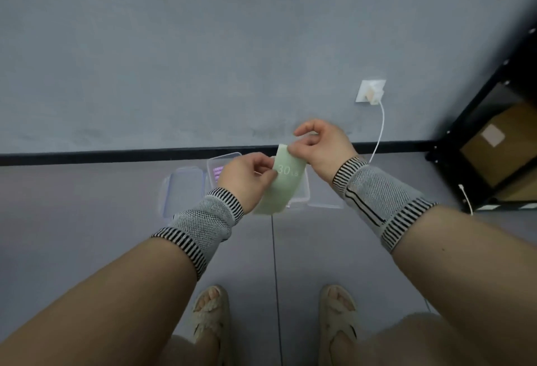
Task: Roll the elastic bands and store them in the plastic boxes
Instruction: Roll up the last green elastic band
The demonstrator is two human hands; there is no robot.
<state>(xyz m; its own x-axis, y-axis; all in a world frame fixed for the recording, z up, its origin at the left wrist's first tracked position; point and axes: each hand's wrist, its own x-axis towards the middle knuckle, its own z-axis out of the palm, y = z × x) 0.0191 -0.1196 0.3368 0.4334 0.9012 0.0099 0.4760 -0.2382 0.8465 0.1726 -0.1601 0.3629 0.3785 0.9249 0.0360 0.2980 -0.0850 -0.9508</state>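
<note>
A pale green elastic band marked "30" hangs between my hands above the floor. My left hand pinches its left edge between thumb and fingers. My right hand pinches its top end, fingers curled. Under the band, on the floor by the wall, lie clear plastic boxes: an open one holding a rolled purple band, its lid lying flat to the left, and another box mostly hidden behind the green band.
A black skirting line runs along the grey wall. A wall socket with a white charger cable sits to the right. A black metal shelf with cardboard boxes stands at far right. My sandalled feet are at the bottom.
</note>
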